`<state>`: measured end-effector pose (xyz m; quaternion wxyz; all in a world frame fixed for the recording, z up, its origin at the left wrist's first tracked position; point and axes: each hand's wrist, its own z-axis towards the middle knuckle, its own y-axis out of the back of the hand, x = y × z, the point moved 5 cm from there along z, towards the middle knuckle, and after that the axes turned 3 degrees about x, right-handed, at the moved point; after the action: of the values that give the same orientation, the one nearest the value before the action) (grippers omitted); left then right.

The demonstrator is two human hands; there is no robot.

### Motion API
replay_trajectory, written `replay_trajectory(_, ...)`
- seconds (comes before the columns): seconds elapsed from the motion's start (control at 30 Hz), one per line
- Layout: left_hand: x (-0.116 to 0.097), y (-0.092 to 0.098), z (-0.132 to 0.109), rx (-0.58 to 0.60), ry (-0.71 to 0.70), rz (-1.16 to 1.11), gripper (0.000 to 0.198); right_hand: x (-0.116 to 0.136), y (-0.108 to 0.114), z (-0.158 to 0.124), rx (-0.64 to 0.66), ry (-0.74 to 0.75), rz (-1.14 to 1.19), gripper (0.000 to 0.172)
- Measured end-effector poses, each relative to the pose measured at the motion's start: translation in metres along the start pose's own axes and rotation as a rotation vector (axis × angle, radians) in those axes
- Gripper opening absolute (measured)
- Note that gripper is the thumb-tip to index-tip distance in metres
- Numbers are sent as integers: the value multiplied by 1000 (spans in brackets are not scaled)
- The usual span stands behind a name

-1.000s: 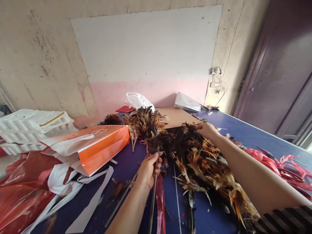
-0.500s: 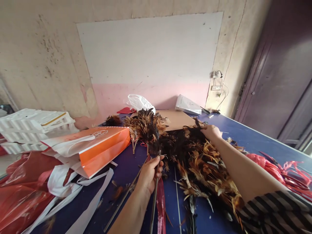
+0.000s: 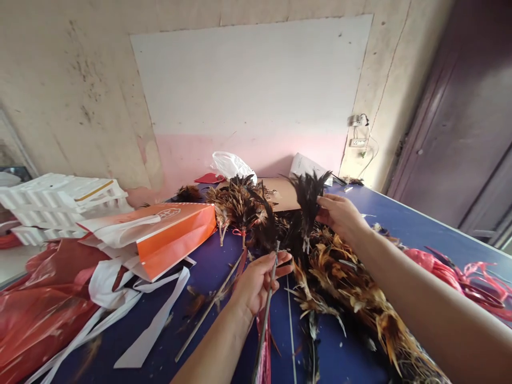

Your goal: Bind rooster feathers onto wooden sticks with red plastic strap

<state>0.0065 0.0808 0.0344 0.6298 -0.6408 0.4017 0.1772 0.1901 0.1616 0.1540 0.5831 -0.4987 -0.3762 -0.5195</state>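
The left hand (image 3: 258, 280) is closed around a thin stick (image 3: 269, 290), thumb and fingers pinching it just below its upper tip; the stick slants down toward the near edge of the view. The right hand (image 3: 340, 213) is raised over the table (image 3: 404, 224) and pinches a dark tuft (image 3: 309, 194) of feathers, which stands upright, clear of the pile (image 3: 348, 282) beneath it. The pile sprawls from mid-table toward the near right, under the right forearm.

A second stick (image 3: 208, 316) lies on the table just left of the left hand. Further left lies an orange bag (image 3: 176, 237) on its side, with white strips (image 3: 152, 330) trailing near it and white crates (image 3: 60, 197) beyond. Cardboard (image 3: 280, 189) lies flat behind the tuft, near the wall (image 3: 248, 96).

Bare blue tabletop shows on the far right, up to the table's right edge, and in a narrow patch between the bag and the left hand. Red strips (image 3: 476, 277) crowd the right.
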Motion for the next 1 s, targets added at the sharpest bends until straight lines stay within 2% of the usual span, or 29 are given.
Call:
replay_trajectory(0.13,12,-15,-7,101,48,39,18,-30,-15,-23,-7,-33,0,13)
replay_trajectory(0.27,19,-21,-9,124,88,27,16,-49,-18,-31,-33,-34,6,17)
replay_trajectory(0.37,20,-20,-8,102,78,17,14,-57,-12,-36,-54,-63,41,16)
replay_trajectory(0.47,16,-15,-6,61,36,6,12,-60,-2,-47,-93,-50,34,39)
replay_trajectory(0.57,11,-11,-4,25,1,1,12,-57,10,-64,-142,28,-115,51)
replay_trajectory(0.67,6,-10,-5,9,-36,9,14,-56,16,-77,-137,70,-298,45)
replay_trajectory(0.77,2,-11,-6,1,-67,7,16,-60,9,-82,-1,46,-429,31)
replay_trajectory(0.83,2,-13,-7,5,-70,8,15,-68,-1,-83,143,-44,-412,38)
replay_trajectory(0.9,5,-15,-8,20,-63,12,14,-77,-11,-84,256,-152,-296,43)
replay_trajectory(1.0,10,-18,-9,50,-43,41,13,-85,-21,-85,331,-246,-42,43)
